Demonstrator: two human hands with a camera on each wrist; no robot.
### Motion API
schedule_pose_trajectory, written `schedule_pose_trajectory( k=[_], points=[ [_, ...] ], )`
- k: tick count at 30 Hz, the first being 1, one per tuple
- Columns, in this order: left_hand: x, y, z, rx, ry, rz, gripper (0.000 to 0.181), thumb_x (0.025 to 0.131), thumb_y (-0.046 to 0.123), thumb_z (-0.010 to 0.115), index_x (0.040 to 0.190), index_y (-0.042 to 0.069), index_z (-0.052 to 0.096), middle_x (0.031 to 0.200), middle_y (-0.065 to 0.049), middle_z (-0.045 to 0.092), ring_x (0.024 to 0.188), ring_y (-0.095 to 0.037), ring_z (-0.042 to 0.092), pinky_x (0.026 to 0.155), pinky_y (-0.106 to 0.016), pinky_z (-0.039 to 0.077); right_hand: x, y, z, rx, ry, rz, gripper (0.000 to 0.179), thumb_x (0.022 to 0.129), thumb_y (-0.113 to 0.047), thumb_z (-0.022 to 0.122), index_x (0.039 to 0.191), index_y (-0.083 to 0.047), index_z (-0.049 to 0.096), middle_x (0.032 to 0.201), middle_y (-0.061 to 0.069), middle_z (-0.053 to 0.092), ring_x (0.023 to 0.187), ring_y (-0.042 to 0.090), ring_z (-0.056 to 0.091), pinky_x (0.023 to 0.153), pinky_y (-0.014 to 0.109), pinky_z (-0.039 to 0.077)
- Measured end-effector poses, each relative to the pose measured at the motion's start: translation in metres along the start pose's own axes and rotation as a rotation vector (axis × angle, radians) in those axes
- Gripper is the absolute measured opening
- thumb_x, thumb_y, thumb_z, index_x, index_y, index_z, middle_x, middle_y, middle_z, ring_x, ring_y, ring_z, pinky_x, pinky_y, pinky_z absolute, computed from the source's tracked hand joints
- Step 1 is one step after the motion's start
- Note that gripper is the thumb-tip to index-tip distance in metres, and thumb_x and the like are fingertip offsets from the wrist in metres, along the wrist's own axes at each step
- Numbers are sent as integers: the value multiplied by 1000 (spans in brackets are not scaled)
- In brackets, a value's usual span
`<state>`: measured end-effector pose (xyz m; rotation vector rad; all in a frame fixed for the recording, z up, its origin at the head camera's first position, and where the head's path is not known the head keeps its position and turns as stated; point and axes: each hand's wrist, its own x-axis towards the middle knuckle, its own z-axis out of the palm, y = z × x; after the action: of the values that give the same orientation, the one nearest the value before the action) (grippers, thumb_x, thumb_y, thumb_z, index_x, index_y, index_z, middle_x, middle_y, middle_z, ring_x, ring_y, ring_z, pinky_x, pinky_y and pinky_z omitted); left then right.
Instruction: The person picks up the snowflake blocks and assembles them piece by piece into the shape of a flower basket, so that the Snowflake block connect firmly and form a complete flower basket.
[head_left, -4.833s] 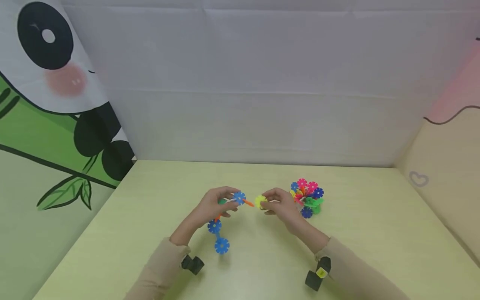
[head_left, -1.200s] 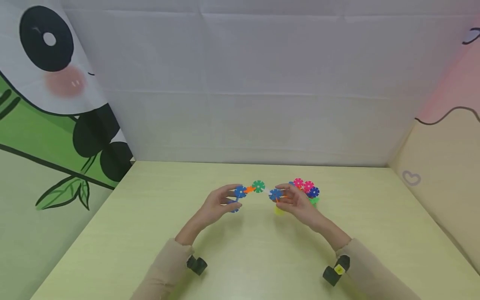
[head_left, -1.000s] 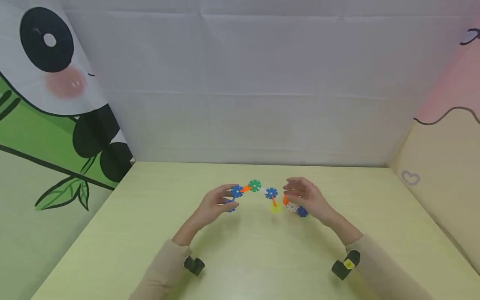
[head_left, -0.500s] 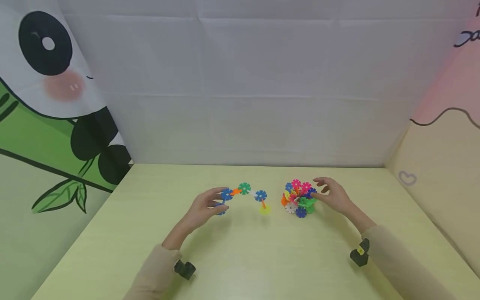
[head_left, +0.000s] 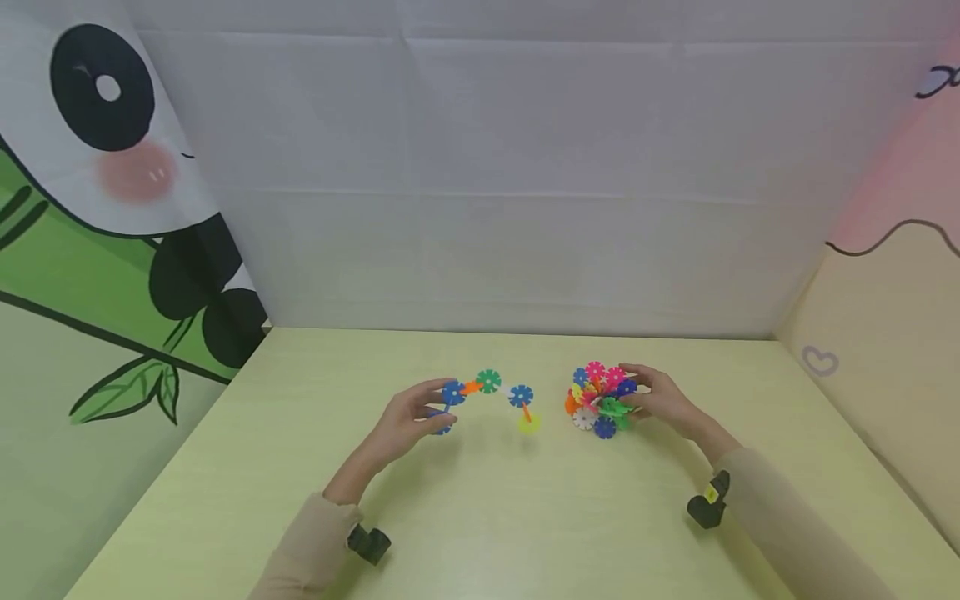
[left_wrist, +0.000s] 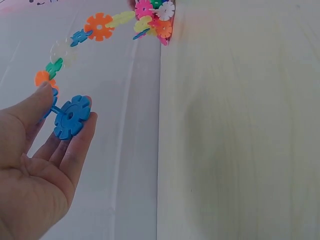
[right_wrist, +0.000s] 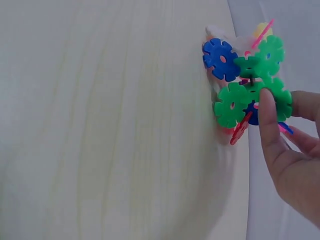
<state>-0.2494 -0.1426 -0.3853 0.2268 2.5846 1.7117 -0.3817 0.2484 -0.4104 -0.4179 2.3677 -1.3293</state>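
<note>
My left hand [head_left: 406, 422] pinches the blue end of a chain of notched plastic snowflake discs; in the left wrist view a blue disc [left_wrist: 73, 117] sits between thumb and fingers. The chain arches to the right through an orange, a green disc [head_left: 489, 382], a clear one, a blue disc [head_left: 521, 396] and an orange one to a yellow disc [head_left: 529, 423] at its far end. My right hand [head_left: 663, 402] grips the right side of a many-coloured cluster of joined snowflake discs [head_left: 585, 419]. Its thumb lies on a green disc [right_wrist: 231, 106] group, fingers behind.
The pale wooden table [head_left: 480, 517] meets a white cloth backdrop [head_left: 480, 208] at its far edge. A printed cartoon panel [head_left: 112, 292] stands on the left, and a pink and beige panel [head_left: 885, 367] on the right. Each wrist wears a small black camera.
A yellow disc has joined the chain. My right hand let go of the chain's blue disc, moved right and took hold of the cluster. My left hand moved slightly left with the chain.
</note>
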Motion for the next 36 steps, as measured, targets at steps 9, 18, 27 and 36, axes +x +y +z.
schedule_pose_trajectory(
  k=[9, 18, 27, 36],
  points=[
    [2, -3, -7, -12, 7, 25, 56, 92, 9, 68, 144, 4, 47, 130, -29, 61, 109, -40, 68, 85, -32, 61, -2, -7, 6, 50, -38, -40, 67, 94, -6, 62, 151, 5, 29, 138, 35, 44, 93, 15, 68, 76, 26, 61],
    [9, 8, -10, -17, 62, 20, 56, 92, 8, 67, 145, 6, 47, 131, -28, 60, 112, -40, 67, 89, -37, 60, -4, -27, 42, 98, -158, -102, 65, 93, -8, 63, 150, 2, 34, 139, 33, 46, 100, 18, 67, 78, 33, 62],
    [11, 18, -1, -49, 83, 32, 54, 93, 8, 67, 143, 5, 48, 130, -28, 61, 110, -39, 68, 87, -35, 61, -1, -34, 65, 57, -324, -146, 60, 93, -8, 61, 148, -1, 39, 144, 31, 43, 110, 23, 64, 78, 32, 61],
    [15, 18, 12, -40, 73, 10, 53, 94, 10, 66, 143, 6, 48, 132, -26, 60, 113, -39, 67, 92, -41, 59, 3, -40, 59, -41, -272, -190, 56, 95, -13, 62, 144, 5, 41, 132, 28, 55, 99, 25, 67, 75, 29, 60]
  ],
)
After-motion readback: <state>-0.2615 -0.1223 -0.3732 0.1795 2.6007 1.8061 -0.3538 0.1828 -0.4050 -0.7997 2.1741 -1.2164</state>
